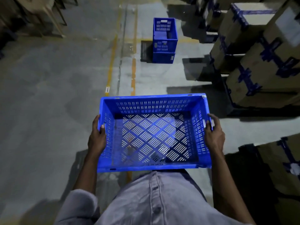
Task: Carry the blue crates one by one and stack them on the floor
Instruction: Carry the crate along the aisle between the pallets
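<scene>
I hold an empty blue slotted crate (pixel 152 101) level in front of my waist, off the floor. My left hand (pixel 97 136) grips its left short wall, thumb hooked over the rim. My right hand (pixel 214 133) grips the right short wall the same way. Further ahead on the grey floor stands a stack of two blue crates (pixel 164 44), one nested on the other, both seemingly empty. The stack is well out of arm's reach.
Taped cardboard boxes (pixel 253 51) are stacked along the right side, and more boxes (pixel 285 163) sit close at my right. Yellow floor lines (pixel 111 69) run ahead toward the stack. Dark racks and a frame (pixel 40 18) stand at the far left. Open concrete floor lies left.
</scene>
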`<state>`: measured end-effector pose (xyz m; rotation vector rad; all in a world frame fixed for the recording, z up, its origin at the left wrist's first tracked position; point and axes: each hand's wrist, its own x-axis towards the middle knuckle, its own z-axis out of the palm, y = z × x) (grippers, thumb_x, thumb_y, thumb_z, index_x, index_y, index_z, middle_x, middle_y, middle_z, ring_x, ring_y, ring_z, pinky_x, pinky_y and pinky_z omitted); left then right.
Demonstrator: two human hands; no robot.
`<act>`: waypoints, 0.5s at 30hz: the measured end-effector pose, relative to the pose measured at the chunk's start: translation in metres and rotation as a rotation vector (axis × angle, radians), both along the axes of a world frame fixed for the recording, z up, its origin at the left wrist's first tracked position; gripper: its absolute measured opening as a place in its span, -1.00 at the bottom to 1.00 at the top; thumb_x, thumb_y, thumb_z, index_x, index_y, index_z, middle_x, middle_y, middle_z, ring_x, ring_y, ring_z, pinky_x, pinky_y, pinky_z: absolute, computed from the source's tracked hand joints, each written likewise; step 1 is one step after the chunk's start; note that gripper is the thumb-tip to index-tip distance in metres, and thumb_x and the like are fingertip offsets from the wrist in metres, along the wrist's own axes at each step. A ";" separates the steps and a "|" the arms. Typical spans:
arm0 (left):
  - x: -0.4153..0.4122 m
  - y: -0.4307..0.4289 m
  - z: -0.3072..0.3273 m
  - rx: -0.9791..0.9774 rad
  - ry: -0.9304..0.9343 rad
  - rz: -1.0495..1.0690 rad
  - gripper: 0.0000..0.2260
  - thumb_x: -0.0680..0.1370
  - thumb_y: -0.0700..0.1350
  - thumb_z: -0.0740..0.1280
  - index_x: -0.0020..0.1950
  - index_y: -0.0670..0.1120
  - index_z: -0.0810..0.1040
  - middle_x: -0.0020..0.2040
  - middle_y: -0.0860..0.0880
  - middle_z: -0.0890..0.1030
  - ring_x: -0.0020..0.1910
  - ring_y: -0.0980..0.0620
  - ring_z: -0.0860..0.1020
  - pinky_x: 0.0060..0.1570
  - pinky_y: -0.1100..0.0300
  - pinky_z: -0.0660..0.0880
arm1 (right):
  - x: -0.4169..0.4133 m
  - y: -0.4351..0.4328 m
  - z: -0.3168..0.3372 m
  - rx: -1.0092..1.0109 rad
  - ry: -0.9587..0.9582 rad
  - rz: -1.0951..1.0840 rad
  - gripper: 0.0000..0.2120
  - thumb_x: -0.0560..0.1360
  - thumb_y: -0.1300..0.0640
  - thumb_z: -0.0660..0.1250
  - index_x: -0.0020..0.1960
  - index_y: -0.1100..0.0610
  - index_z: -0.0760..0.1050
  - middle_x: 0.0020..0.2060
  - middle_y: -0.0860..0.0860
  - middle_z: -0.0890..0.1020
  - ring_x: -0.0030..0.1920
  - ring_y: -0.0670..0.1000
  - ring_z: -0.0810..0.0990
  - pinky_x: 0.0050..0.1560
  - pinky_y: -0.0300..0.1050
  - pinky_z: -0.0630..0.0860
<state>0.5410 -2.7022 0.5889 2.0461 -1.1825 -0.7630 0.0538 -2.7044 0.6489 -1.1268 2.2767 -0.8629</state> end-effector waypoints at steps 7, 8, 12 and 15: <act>-0.019 -0.155 0.009 -0.036 -0.033 -0.043 -0.44 0.71 0.21 0.31 0.68 0.40 0.21 0.45 -0.16 0.63 0.24 -0.35 0.69 0.24 -0.36 0.63 | -0.032 -0.181 0.010 -0.089 0.103 0.131 -0.54 0.66 0.16 0.33 0.49 -0.19 0.45 -0.03 0.18 0.64 0.05 0.32 0.63 -0.01 0.04 0.43; -0.023 -0.174 0.011 -0.029 -0.043 -0.042 -0.42 0.72 0.13 0.34 0.69 0.39 0.21 0.47 -0.16 0.62 0.26 -0.36 0.68 0.25 -0.36 0.62 | -0.036 -0.202 0.012 -0.087 0.114 0.134 -0.51 0.63 0.19 0.33 0.49 -0.19 0.46 -0.01 0.17 0.63 0.09 0.32 0.63 0.02 0.05 0.43; -0.041 -0.241 0.025 -0.039 -0.049 -0.023 -0.40 0.75 -0.01 0.41 0.68 0.35 0.23 0.57 -0.14 0.56 0.40 -0.33 0.63 0.34 -0.31 0.58 | -0.045 -0.276 0.017 -0.113 0.118 0.152 -0.51 0.64 0.20 0.33 0.50 -0.18 0.48 0.03 0.16 0.63 0.13 0.29 0.63 0.08 0.08 0.50; -0.046 -0.301 0.021 -0.014 -0.028 0.003 -0.41 0.73 0.01 0.42 0.66 0.39 0.25 0.51 -0.15 0.61 0.35 -0.33 0.66 0.31 -0.31 0.59 | -0.049 -0.331 0.011 -0.101 0.112 0.137 -0.51 0.64 0.18 0.32 0.48 -0.22 0.48 0.07 0.15 0.65 0.14 0.28 0.65 0.11 0.12 0.54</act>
